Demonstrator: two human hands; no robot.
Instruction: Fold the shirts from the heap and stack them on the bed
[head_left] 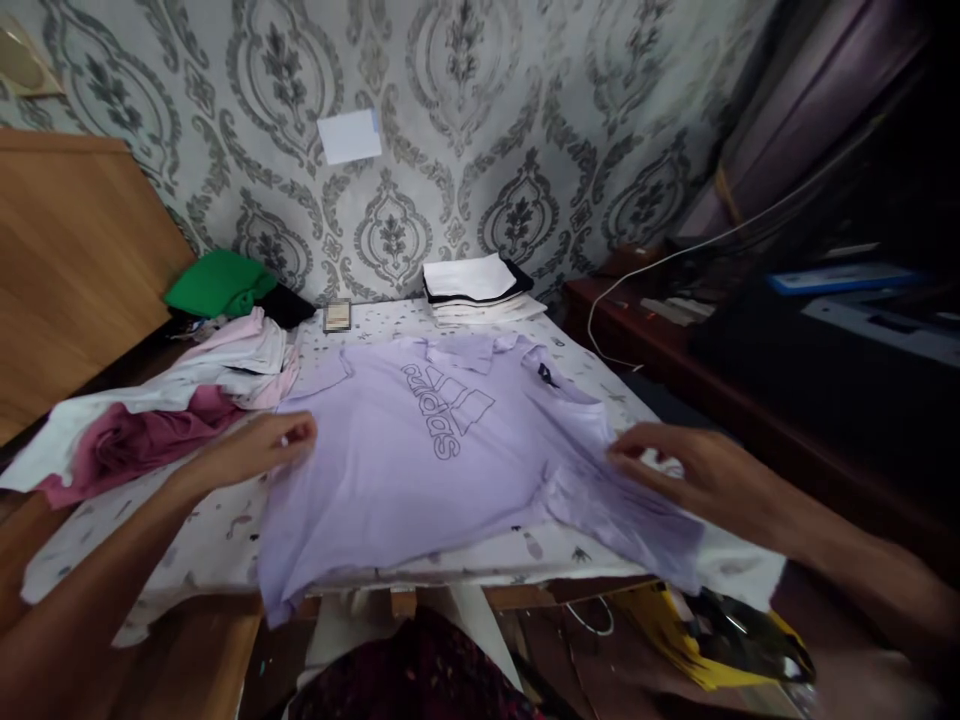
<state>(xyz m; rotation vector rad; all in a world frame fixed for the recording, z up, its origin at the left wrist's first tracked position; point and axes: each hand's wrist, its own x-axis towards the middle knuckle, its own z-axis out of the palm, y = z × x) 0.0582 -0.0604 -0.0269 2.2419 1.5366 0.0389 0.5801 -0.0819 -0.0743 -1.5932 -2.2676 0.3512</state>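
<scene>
A lilac T-shirt (390, 470) with a black outline "adidas" print lies spread out over the table, its neck toward the wall. My left hand (277, 445) is at its left side, fingers curled into a pinch over the cloth; whether fabric is between them is hidden. On the other side, my right hand (675, 462) has thumb and forefinger pinched at the shirt's right edge. Below that hand the right part of the shirt is rumpled and hangs toward the table's front corner, beside a white cloth (742, 570).
A folded stack of white and black clothes (472, 280) stands against the wall. Pink and white garments (150, 430) are heaped at left, near a green cloth (221, 283). A small square object (337, 317) lies at the back. A yellow bag (667, 640) is below the table.
</scene>
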